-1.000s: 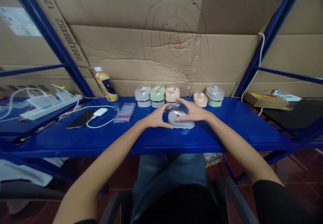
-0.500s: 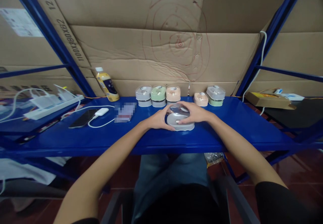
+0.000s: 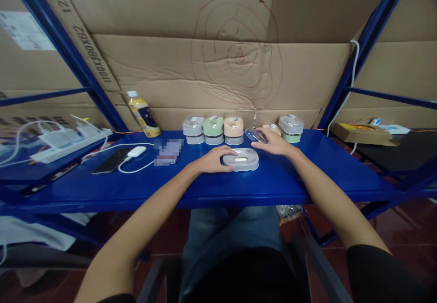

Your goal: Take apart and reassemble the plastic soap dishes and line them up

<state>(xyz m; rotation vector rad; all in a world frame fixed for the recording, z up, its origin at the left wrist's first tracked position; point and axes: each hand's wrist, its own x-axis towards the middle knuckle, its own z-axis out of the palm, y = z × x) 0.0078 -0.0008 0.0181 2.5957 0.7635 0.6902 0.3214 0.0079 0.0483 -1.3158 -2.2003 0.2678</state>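
Observation:
A grey oval box base [image 3: 241, 159] lies on the blue shelf [image 3: 218, 187] in front of me, with a small white piece inside it. My left hand [image 3: 213, 159] rests against its left end and steadies it. My right hand [image 3: 273, 142] is lifted to the right and back, and holds the clear lid [image 3: 255, 135] tilted in the air. Behind them, by the cardboard wall, stand a grey box [image 3: 193, 129], a green box [image 3: 213, 129] and a peach box [image 3: 234, 129] in a row. A small peach box [image 3: 273, 128] and a grey-lidded green box [image 3: 291, 129] stand further right.
A yellow bottle [image 3: 142, 113] leans at the back left. A dark phone [image 3: 109, 160] with a white charger [image 3: 136, 151] and cable lies left of centre. A white power strip [image 3: 70, 143] sits far left. A flat cardboard box [image 3: 362, 134] lies on the right shelf.
My right hand has lifted the clear lid off the grey base and carried it right and back. My left hand has stayed on the base's left end.

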